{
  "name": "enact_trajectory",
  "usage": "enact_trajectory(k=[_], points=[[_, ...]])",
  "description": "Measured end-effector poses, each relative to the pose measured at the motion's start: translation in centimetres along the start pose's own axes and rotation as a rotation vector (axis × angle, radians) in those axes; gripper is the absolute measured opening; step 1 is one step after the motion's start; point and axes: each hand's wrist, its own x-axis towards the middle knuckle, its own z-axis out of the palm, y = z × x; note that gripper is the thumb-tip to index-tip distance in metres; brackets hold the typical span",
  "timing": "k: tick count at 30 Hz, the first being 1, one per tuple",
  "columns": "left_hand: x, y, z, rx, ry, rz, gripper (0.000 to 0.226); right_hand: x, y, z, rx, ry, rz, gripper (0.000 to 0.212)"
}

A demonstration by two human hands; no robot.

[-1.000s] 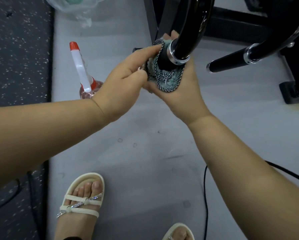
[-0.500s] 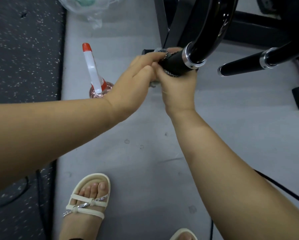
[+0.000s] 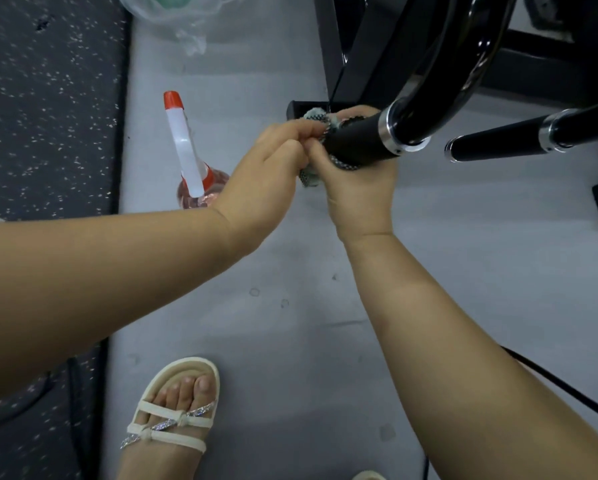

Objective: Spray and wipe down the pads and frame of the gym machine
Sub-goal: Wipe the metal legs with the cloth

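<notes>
Cloth point(image 3: 309, 178), checkered dark and pale, wrapped about the free end of the near grip point(image 3: 363, 142) of the gym machine; parts show above the grip's end, under it, and hanging between the two hands. Right hand point(image 3: 356, 192): under the grip, fingers curled up round cloth and grip end together. Left hand point(image 3: 266, 174): fingers bent, pinching the cloth at the grip's tip, touching the right hand. Near grip: matt black, ending in a chrome ring point(image 3: 387, 133) where it joins a glossy black curved bar point(image 3: 439, 74). Second grip point(image 3: 495, 145): same make, to the right, apart from both hands. Frame point(image 3: 370, 64): black square-section posts behind the hands, standing on the grey floor point(image 3: 290, 271). Spray bottle point(image 3: 186, 150): upright on the floor near its left edge, just beside the left wrist, which hides part of its base; white nozzle with red tip, red collar, clear body with pinkish liquid. Plastic bag point(image 3: 190, 39): clear, crumpled, at the floor's far edge. Mat point(image 3: 48, 116): dark, speckled, along the floor's left edge. Cable point(image 3: 567, 389): black, on the floor, passing under the right forearm. Sandal point(image 3: 172, 424): cream, strapped, on a foot at the floor's near edge.
</notes>
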Motion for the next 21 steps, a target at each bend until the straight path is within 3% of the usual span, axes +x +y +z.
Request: enact_trajectory(k=[1, 3, 7, 12, 14, 17, 21], points=[[-0.5, 0.2, -0.1, -0.021, -0.027, 0.056, 0.044, -0.3, -0.5, 0.0, 0.035, 0.037, -0.028, 0.025], [-1.4, 0.3, -0.1, -0.1, -0.097, 0.161, 0.053, -0.7, -1.3, -0.4, 0.102, 0.111, -0.123, 0.036], [-1.4, 0.6, 0.7, -0.241, -0.005, 0.066, 0.039, -0.5, -1.0, -1.3, 0.054, 0.059, -0.267, 0.046], [0.9, 1.0, 1.1, -0.177, 0.18, -0.206, 0.032, -0.1, -0.1, -0.5, 0.016, -0.142, 0.051, 0.044], [0.9, 1.4, 1.2, -0.188, 0.205, -0.222, 0.033, 0.0, -0.3, -0.6, 0.037, -0.194, 0.104, 0.043], [-0.3, 1.9, 1.0, -0.234, 0.169, -0.123, 0.032, -0.8, -1.3, -1.2, 0.172, -0.2, 0.088, 0.033], [-2.3, 2.6, 0.8, -0.274, 0.078, 0.095, 0.033, -1.6, -2.4, -1.9, 0.281, -0.129, 0.003, 0.051]])
